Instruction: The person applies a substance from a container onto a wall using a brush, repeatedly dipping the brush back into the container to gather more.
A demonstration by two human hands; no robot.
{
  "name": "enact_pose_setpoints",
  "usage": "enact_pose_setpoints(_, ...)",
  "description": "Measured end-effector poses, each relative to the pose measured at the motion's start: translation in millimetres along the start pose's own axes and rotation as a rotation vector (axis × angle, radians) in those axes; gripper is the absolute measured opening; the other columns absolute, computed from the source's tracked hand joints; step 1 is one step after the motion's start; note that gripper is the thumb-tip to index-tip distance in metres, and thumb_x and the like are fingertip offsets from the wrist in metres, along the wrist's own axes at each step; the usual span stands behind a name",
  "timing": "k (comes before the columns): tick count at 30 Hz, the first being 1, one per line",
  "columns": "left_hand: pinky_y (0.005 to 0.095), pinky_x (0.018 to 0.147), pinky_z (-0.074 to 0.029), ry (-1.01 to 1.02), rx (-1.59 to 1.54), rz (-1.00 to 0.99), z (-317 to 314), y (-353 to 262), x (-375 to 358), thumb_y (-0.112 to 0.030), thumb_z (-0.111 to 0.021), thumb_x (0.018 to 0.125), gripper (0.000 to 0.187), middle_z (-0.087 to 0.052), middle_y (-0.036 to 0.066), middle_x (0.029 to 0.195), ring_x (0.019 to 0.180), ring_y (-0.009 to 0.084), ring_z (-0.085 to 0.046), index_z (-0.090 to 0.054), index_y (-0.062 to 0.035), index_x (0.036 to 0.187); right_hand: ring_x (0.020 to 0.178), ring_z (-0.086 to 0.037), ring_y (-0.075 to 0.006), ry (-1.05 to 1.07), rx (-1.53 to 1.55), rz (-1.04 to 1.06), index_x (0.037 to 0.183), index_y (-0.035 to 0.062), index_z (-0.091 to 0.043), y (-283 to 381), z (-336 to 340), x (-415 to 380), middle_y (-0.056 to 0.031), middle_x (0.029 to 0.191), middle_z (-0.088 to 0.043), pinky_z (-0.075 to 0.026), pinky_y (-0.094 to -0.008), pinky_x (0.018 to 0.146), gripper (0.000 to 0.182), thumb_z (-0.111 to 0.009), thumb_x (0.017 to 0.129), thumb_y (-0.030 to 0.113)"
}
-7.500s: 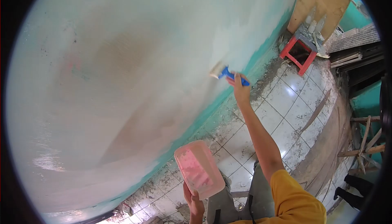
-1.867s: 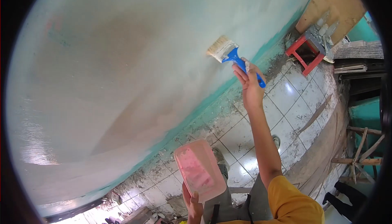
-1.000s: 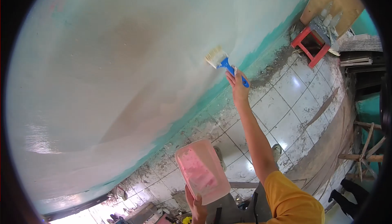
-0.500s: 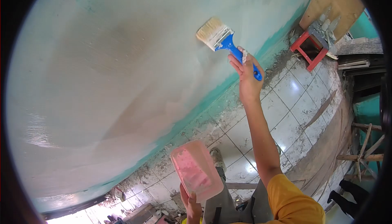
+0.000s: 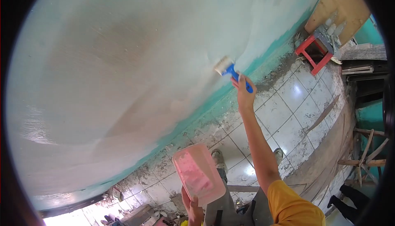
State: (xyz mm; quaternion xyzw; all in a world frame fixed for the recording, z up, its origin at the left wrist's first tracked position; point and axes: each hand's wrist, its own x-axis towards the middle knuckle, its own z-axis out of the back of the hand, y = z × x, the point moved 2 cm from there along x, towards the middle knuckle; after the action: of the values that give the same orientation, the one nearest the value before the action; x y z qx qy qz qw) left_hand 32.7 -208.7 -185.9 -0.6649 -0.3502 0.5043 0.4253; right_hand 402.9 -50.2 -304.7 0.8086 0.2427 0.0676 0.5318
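A wide paintbrush (image 5: 233, 73) with a blue handle and pale bristles is gripped in my right hand (image 5: 246, 93). Its bristles overlap the lower part of the whitish, wet-looking wall (image 5: 173, 61), just above a teal strip along the bottom. In front of my legs, my left hand (image 5: 193, 208) holds a pink plastic tub (image 5: 219, 185) by its near side, fingers closed on the edge. Inside the tub lies a pinkish-white coating. Brownish and pale patches show across the wall's surface.
White floor tiles (image 5: 273, 110), speckled with dirt, run along the wall's foot. A red stool (image 5: 316, 68) with tools on top stands at the upper right. Wooden poles (image 5: 368, 160) and stacked panels (image 5: 364, 67) are at the right; scraps (image 5: 138, 215) lie at lower left.
My right hand has brought the paintbrush lower and closer along the wall, and the bristles now look turned more against it. The tub in my left hand has hardly moved.
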Motion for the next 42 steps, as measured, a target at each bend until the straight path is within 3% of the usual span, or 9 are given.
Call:
enact_pose_setpoints(3,0.041,0.108,-0.036,-0.016,-0.012,0.004,2.2,-0.5,-1.2,-0.045,-0.062,0.086,0.087,-0.045,0.017,0.14,0.13,0.0274,-0.045,-0.028,0.0041,0.149,0.102,-0.07,-0.0258,0.073,0.096,0.129,0.124,-0.0068,-0.061,83.0,-33.7,-14.3,-0.0168,0.113,-0.068,-0.054,-0.0356,0.092,0.039,-0.053,0.102,0.024)
enact_pose_setpoints(6,0.041,0.108,-0.036,-0.015,-0.01,-0.006,-3.2,-6.8,0.7,-0.045,-0.063,0.085,0.087,-0.046,0.018,0.139,0.129,0.0273,-0.046,-0.028,0.004,0.149,0.103,-0.069,-0.0256,0.065,0.2,0.107,0.125,-0.0068,-0.06,80.7,-22.0,-16.8,-0.017,0.114,-0.067,-0.054,-0.0364,0.093,0.039,-0.052,0.103,0.024)
enact_pose_setpoints(14,0.0408,0.108,-0.036,-0.018,0.007,0.005,-0.8,2.1,-1.4,-0.046,-0.061,0.085,0.087,-0.047,0.019,0.139,0.129,0.0278,-0.047,-0.029,0.0061,0.148,0.101,-0.07,-0.0244,-0.069,0.007,-0.145,0.12,-0.005,-0.064,-108.5,49.1,4.9,-0.0144,0.111,-0.068,-0.054,-0.0356,0.092,0.037,-0.055,0.102,0.026)
enact_pose_setpoints(19,0.0412,0.108,-0.036,0.0,0.018,-0.004,-5.1,-1.7,-3.9,-0.045,-0.06,0.086,0.086,-0.046,0.019,0.139,0.129,0.0282,-0.046,-0.03,0.0057,0.148,0.099,-0.07,-0.0244,-0.051,-0.032,-0.076,0.116,-0.0061,-0.066,-38.7,15.9,-2.7,-0.0156,0.111,-0.068,-0.054,-0.0356,0.093,0.037,-0.056,0.102,0.027)
enact_pose_setpoints(24,0.0416,0.108,-0.036,0.013,0.02,0.001,-10.8,-4.1,-1.8,-0.045,-0.06,0.086,0.085,-0.046,0.02,0.139,0.13,0.0292,-0.046,-0.029,0.0053,0.148,0.108,-0.068,-0.0259,0.083,0.172,0.083,0.128,-0.0054,-0.058,75.0,-30.5,-24.2,-0.0149,0.119,-0.066,-0.052,-0.0364,0.097,0.041,-0.053,0.103,0.027)
enact_pose_setpoints(27,0.0417,0.108,-0.037,0.001,0.007,0.016,-13.4,-2.9,-0.7,-0.046,-0.06,0.086,0.086,-0.046,0.02,0.139,0.129,0.0294,-0.047,-0.028,0.0054,0.148,0.101,-0.07,-0.0262,0.012,0.286,0.027,0.125,-0.0074,-0.059,27.2,-11.7,-14.7,-0.0152,0.112,-0.067,-0.054,-0.038,0.096,0.042,-0.055,0.102,0.027)
enact_pose_setpoints(32,0.0412,0.107,-0.038,-0.014,-0.016,0.021,-13.2,1.1,0.0,-0.046,-0.063,0.084,0.089,-0.047,0.019,0.138,0.128,0.0286,-0.047,-0.028,0.0055,0.148,0.107,-0.068,-0.0265,-0.05,0.174,-0.143,0.126,-0.0065,-0.059,-90.6,33.4,-1.0,-0.0152,0.115,-0.067,-0.053,-0.037,0.097,0.042,-0.053,0.103,0.028)
enact_pose_setpoints(36,0.0412,0.107,-0.038,-0.015,-0.016,0.019,-7.5,7.0,-0.8,-0.044,-0.064,0.084,0.089,-0.046,0.019,0.139,0.129,0.0286,-0.046,-0.028,0.0048,0.149,0.1,-0.07,-0.0258,-0.08,-0.012,-0.169,0.119,-0.0063,-0.063,-109.1,51.6,12.7,-0.0146,0.108,-0.069,-0.055,-0.0366,0.09,0.036,-0.054,0.102,0.024)
enact_pose_setpoints(42,0.0417,0.107,-0.037,0.005,-0.057,0.053,-17.7,-1.0,3.5,-0.042,-0.066,0.085,0.088,-0.044,0.018,0.141,0.129,0.0286,-0.046,-0.027,0.0034,0.15,0.105,-0.069,-0.0277,0.128,0.147,0.05,0.123,-0.0073,-0.061,44.3,-14.0,-8.1,-0.0166,0.116,-0.066,-0.054,-0.038,0.094,0.037,-0.05,0.103,0.023)
